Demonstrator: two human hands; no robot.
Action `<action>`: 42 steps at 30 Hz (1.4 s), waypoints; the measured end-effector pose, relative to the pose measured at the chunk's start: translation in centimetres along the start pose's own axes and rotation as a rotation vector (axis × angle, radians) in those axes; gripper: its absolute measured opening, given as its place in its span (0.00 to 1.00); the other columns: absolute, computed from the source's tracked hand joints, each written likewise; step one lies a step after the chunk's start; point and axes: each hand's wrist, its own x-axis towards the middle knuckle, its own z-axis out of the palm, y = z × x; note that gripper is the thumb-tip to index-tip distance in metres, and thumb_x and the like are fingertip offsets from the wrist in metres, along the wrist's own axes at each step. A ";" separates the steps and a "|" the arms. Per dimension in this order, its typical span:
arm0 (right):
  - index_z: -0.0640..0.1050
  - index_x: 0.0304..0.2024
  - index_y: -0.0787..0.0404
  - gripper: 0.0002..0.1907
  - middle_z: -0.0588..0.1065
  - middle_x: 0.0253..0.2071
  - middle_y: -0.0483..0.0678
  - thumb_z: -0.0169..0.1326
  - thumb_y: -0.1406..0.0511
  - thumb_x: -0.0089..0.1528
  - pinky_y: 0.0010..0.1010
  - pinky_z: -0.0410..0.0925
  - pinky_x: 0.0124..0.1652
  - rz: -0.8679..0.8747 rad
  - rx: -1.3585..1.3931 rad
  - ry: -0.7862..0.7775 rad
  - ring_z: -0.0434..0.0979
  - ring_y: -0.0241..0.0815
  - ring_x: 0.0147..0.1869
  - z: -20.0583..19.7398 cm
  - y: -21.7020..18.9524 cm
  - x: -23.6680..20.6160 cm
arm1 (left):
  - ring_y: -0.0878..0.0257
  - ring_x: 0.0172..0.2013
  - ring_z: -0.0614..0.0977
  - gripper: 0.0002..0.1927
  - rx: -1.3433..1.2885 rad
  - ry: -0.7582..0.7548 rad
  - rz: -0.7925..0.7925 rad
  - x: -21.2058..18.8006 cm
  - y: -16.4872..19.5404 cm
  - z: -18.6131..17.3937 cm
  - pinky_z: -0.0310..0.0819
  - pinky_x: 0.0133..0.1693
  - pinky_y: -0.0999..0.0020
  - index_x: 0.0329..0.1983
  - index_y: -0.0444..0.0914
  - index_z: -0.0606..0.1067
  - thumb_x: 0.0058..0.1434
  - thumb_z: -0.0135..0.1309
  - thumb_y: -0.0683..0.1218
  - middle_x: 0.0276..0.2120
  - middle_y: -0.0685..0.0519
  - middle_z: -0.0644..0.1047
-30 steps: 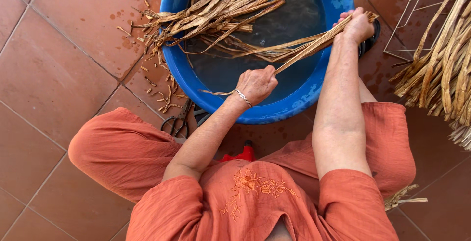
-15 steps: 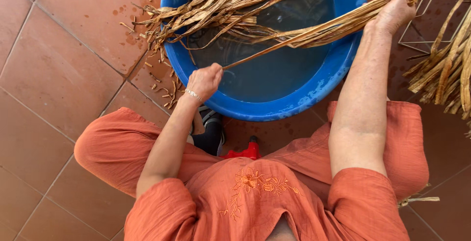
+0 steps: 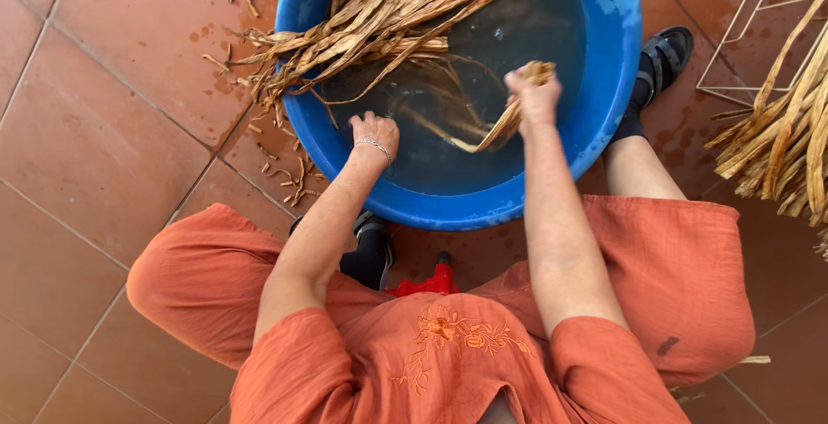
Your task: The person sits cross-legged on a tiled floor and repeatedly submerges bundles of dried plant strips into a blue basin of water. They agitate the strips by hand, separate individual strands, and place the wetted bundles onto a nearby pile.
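Hands: right hand (image 3: 533, 100) clenched on a bundle of leaf strips (image 3: 511, 118), its lower end dipped in water near the blue basin (image 3: 617, 87) centre; left hand (image 3: 374, 135) empty, fingers loose over the near-left rim. Strips: light, wet, pliant, probably slippery; best gripped mid-bundle. More strips (image 3: 379, 23) overhang the far-left rim; dry stalks (image 3: 785, 144) lie on the tiled floor (image 3: 95, 131), right.

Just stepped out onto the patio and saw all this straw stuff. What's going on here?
A person in orange clothes sits over a blue basin of water on the tiled floor. Their right hand holds a bunch of dried plant strips, its lower end dipping into the water. The left hand is in the basin too, by the near rim. More strips lie across the far rim, and another pile sits off to the right.
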 end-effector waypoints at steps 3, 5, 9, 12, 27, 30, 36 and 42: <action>0.76 0.40 0.59 0.11 0.77 0.30 0.44 0.65 0.72 0.58 0.27 0.73 0.24 0.121 -0.085 -0.140 0.76 0.34 0.24 1.4 2.1 -1.2 | 0.49 0.54 0.76 0.11 -0.065 -0.003 0.041 1.5 0.1 -3.4 0.67 0.54 0.46 0.45 0.41 0.81 0.62 0.54 0.46 0.48 0.48 0.80; 0.77 0.41 0.60 0.08 0.77 0.28 0.46 0.63 0.69 0.61 0.27 0.75 0.25 0.254 -0.150 -0.256 0.78 0.35 0.24 1.7 2.3 -1.3 | 0.48 0.53 0.75 0.12 -0.195 0.298 0.078 3.7 0.2 -5.9 0.68 0.51 0.48 0.46 0.38 0.80 0.61 0.56 0.47 0.46 0.46 0.79; 0.74 0.42 0.62 0.08 0.75 0.25 0.49 0.61 0.69 0.62 0.30 0.73 0.21 0.132 0.109 0.088 0.76 0.40 0.20 0.7 0.4 0.7 | 0.46 0.49 0.73 0.13 -0.359 0.670 0.134 8.6 1.7 -9.0 0.68 0.45 0.48 0.41 0.36 0.78 0.55 0.59 0.47 0.42 0.46 0.76; 0.73 0.43 0.62 0.11 0.71 0.23 0.46 0.62 0.68 0.63 0.29 0.66 0.17 -0.055 0.225 0.381 0.69 0.37 0.18 0.1 -0.8 2.2 | 0.49 0.50 0.73 0.06 -0.255 0.644 0.021 11.5 2.8 -9.9 0.68 0.47 0.48 0.38 0.40 0.76 0.59 0.58 0.45 0.42 0.49 0.75; 0.81 0.45 0.58 0.12 0.83 0.37 0.48 0.62 0.61 0.61 0.27 0.69 0.23 0.248 0.133 0.021 0.77 0.34 0.25 -1.9 -1.0 -2.4 | 0.55 0.33 0.86 0.05 -1.339 0.060 0.117 3.3 11.8 -1.7 0.79 0.39 0.59 0.40 0.38 0.76 0.64 0.53 0.43 0.28 0.49 0.82; 0.81 0.43 0.61 0.11 0.82 0.34 0.48 0.64 0.64 0.60 0.29 0.68 0.24 0.173 0.125 0.036 0.73 0.35 0.24 -2.8 -0.2 -3.9 | 0.58 0.34 0.87 0.09 -1.233 -0.028 0.077 1.5 11.8 -0.9 0.80 0.41 0.64 0.42 0.39 0.78 0.60 0.53 0.45 0.29 0.50 0.84; 0.81 0.42 0.61 0.10 0.80 0.35 0.44 0.65 0.67 0.58 0.31 0.73 0.36 0.168 0.142 -0.027 0.78 0.36 0.34 -2.9 0.4 -7.7 | 0.57 0.35 0.85 0.16 -1.402 0.080 0.106 -0.2 13.7 -3.4 0.78 0.41 0.63 0.50 0.40 0.76 0.64 0.51 0.52 0.35 0.47 0.83; 0.82 0.45 0.63 0.10 0.82 0.42 0.47 0.61 0.66 0.62 0.29 0.76 0.46 0.128 0.284 -0.165 0.81 0.39 0.45 -3.6 -0.8 -11.4 | 0.43 0.44 0.84 0.16 -1.260 0.399 0.126 -1.5 16.3 -4.8 0.77 0.45 0.55 0.48 0.41 0.80 0.65 0.49 0.53 0.41 0.42 0.83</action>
